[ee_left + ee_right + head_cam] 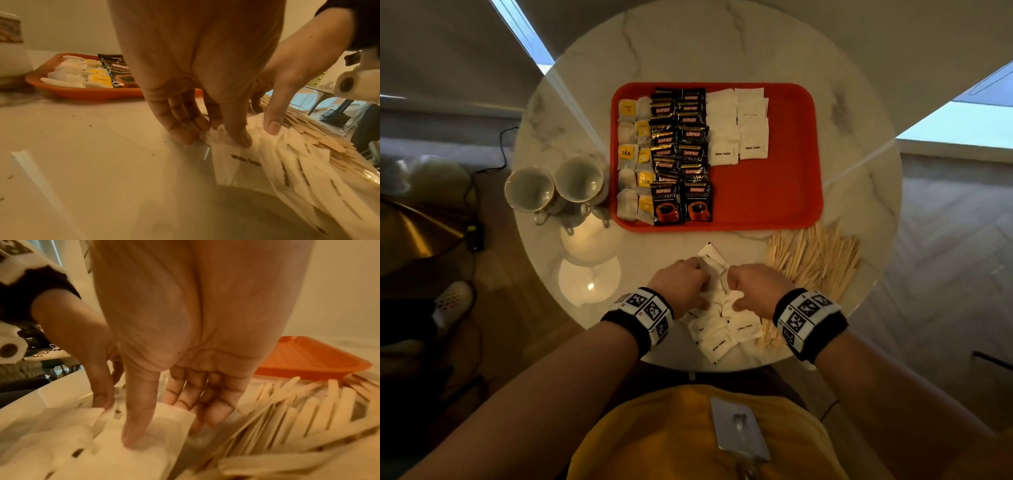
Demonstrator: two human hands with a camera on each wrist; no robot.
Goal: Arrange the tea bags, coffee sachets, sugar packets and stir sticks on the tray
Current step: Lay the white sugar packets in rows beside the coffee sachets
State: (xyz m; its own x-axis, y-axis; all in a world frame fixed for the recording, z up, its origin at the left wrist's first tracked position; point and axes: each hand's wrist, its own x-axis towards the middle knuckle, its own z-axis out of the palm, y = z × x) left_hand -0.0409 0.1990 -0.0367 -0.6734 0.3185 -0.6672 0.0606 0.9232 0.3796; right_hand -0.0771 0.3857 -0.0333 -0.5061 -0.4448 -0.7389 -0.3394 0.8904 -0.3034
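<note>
Gathering loose white paper sugar packets [717, 329] from the pile at the near edge of the round white marble table [842, 192], the person is working both hands side by side. The left hand [681, 286] is pinching the top edges of a few packets between curled fingers and thumb; the right hand [755, 287] is doing the same just beside it, thumb pressing down on a packet.

On the flat red plastic tray [774, 192] farther off, two columns each of white tea bags with yellow tags [633, 157], black coffee sachets [679, 157] and sugar packets are already lying in overlapped rows; the right part is sitting bare. The pale wooden stir sticks [813, 263] are lying heaped on the table to the right, touching the packet pile.

Doing this well probably means squaring the pinched packets into one stack, printed side up, before lifting, and keeping the wrists from dragging sticks along.
</note>
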